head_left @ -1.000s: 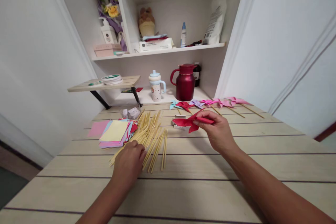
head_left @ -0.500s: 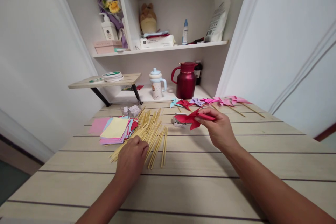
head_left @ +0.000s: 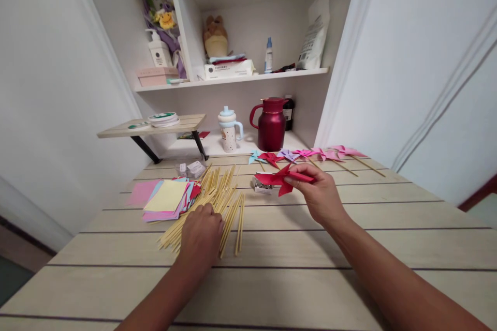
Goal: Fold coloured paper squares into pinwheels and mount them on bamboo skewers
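At the stick pile (head_left: 218, 196), your left grip (head_left: 202, 230) curls, hold untellable.
Right of it, your right grip (head_left: 319, 190) pinches a red pinwheel (head_left: 283, 179); stick-picking seems underway: single one out.

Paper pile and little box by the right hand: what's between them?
Thin wooden sticks, then a strip of bare table, as the head view shows.

Left hand (head_left: 202, 232), right hand (head_left: 319, 192) and both forearms (head_left: 370, 256) are bare.
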Demonstrator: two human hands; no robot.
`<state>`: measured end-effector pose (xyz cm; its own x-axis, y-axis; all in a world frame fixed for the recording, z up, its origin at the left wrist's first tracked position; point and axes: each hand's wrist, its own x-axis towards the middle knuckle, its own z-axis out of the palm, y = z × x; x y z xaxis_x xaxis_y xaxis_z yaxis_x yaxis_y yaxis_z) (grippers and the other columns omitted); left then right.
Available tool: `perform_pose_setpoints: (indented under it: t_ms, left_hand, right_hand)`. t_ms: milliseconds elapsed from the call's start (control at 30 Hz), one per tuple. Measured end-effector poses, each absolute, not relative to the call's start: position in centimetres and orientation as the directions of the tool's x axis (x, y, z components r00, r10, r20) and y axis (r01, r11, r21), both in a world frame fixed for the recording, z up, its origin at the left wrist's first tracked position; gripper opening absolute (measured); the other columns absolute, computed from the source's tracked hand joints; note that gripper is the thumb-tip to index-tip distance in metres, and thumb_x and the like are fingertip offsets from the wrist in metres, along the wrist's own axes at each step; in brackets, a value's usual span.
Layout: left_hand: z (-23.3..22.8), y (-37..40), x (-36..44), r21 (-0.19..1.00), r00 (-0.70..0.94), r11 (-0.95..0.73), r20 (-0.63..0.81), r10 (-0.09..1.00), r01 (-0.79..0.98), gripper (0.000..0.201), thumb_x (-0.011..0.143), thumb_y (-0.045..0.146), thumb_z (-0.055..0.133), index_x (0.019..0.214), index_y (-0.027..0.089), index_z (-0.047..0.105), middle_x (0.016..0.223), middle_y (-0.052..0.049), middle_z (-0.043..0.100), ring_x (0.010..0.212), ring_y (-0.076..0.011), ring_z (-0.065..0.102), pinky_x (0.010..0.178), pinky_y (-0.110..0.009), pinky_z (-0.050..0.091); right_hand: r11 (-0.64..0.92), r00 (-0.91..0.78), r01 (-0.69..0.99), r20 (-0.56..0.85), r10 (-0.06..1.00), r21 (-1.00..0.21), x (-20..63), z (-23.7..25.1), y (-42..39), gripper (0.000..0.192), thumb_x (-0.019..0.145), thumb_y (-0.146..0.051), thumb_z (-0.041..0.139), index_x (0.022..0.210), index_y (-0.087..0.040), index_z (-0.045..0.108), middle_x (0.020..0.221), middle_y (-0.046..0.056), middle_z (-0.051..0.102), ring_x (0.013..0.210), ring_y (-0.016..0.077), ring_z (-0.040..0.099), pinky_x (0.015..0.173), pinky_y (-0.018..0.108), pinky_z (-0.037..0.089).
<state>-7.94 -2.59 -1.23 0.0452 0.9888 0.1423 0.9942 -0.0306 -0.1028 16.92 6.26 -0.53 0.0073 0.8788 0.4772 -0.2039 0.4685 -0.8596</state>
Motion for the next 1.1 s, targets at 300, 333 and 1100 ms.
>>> perform_pose_setpoints:
  t_ms: [300, 333, 1100]
  left_hand:
    - [-1.2, -0.8, -6.3, -0.137, 0.062, -0.043, 0.138, 0.988, 0.99, 0.027, 0.089, 0.018, 0.048, 0.091, 0.013, 0.074, 0.098, -0.015, 0.069, 0.1, -0.0306, 0.061, 0.082, -0.042, 0.041]
    - [-1.2, -0.7, -6.2, -0.136, 0.061, -0.042, 0.138, 0.989, 0.99, 0.027, 0.089, 0.018, 0.047, 0.091, 0.012, 0.074, 0.098, -0.015, 0.069, 0.1, -0.0305, 0.061, 0.083, -0.042, 0.04]
    - [-1.9, -1.9, -12.8, 0.351, -0.024, -0.034, 0.16, 0.987, 0.936, 0.02, 0.084, 0.025, 0.056, 0.075, 0.019, 0.073, 0.085, -0.004, 0.07, 0.086, -0.0188, 0.064, 0.077, -0.028, 0.045]
  right_hand:
    - [0.458, 0.019, -0.203, 0.464, 0.885, -0.865, 17.2, -0.3, 6.4, 0.009, 0.07, -0.021, 0.079, 0.075, -0.023, 0.072, 0.077, 0.0, 0.069, 0.075, 0.0169, 0.061, 0.069, 0.031, 0.05]
    - [0.46, 0.023, -0.201, 0.465, 0.885, -0.865, 17.3, -0.3, 6.4, 0.009, 0.07, -0.021, 0.079, 0.075, -0.022, 0.071, 0.076, 0.0, 0.069, 0.075, 0.0171, 0.061, 0.069, 0.031, 0.05]
    - [0.428, -0.015, -0.143, 0.434, 0.901, -0.893, 17.5, -0.7, 6.7, 0.017, 0.067, -0.03, 0.083, 0.076, -0.022, 0.072, 0.08, 0.002, 0.07, 0.078, 0.0193, 0.062, 0.072, 0.034, 0.05]
